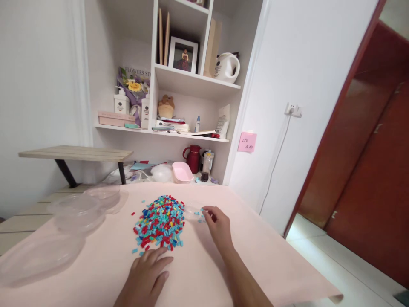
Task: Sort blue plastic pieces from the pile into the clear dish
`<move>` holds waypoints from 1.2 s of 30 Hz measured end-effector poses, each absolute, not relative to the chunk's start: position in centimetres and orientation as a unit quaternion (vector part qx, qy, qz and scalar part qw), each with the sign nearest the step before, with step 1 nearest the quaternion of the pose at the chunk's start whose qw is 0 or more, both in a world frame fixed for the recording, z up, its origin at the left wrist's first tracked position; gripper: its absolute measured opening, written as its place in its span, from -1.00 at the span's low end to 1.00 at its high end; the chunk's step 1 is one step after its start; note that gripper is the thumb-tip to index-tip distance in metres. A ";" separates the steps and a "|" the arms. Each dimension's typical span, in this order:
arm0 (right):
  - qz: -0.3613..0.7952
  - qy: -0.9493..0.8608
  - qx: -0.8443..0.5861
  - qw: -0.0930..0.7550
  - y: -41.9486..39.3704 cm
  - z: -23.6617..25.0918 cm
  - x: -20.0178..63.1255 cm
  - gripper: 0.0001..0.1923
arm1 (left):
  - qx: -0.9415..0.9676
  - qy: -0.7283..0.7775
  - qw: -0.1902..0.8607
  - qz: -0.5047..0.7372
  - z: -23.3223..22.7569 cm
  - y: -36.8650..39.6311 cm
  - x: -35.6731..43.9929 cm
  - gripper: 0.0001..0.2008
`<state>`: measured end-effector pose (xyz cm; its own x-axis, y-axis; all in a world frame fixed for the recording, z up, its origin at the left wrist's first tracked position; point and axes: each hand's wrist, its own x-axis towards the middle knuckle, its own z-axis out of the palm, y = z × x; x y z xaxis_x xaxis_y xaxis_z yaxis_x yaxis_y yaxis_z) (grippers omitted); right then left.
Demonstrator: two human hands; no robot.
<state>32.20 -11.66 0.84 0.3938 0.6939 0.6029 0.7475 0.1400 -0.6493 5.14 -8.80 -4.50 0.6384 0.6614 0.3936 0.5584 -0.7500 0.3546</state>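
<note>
A heap of small red, blue, green and yellow beads [160, 221] lies in the middle of the pink tabletop [204, 273]. My left hand [147, 273] rests flat on the table just in front of the heap, fingers spread, holding nothing. My right hand [217, 225] reaches to the right of the heap, its fingertips pinched together by a small clear dish [193, 209] with a few blue beads beside it. Whether a bead sits between the fingertips is too small to tell.
Clear plastic containers [79, 209] and a clear lid [35, 258] lie at the table's left. A pink tub [182, 172], red jug [193, 157] and bottle stand at the back under the shelves. The table's right edge [287, 243] drops beside a doorway.
</note>
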 end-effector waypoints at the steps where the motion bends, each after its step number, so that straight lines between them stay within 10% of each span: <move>1: -0.041 -0.521 -0.666 0.533 -11.6 0.9 32.8 -0.62 | 0.900 0.338 0.101 0.257 -4.7 -8.7 5.1 -0.69; 12: -0.045 -0.510 -0.668 0.541 -11.7 0.9 33.3 -0.52 | 0.902 0.343 0.106 0.241 -4.5 -8.8 5.3 -0.67; 21: 0.081 -0.700 -0.594 0.387 -12.3 0.6 29.2 -0.83 | 0.905 0.348 0.129 0.207 -2.7 -9.7 5.1 -0.65; 36: 0.117 -0.784 -0.520 0.320 -12.6 0.3 28.8 -0.48 | 0.906 0.344 0.134 0.206 -1.5 -10.5 5.0 -0.66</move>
<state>28.75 -12.60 0.33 -0.2557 0.8893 0.3791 0.7396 0.4325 -0.5157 4.96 -10.46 -1.51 0.6788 0.6779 0.2821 0.5677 -0.7282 0.3839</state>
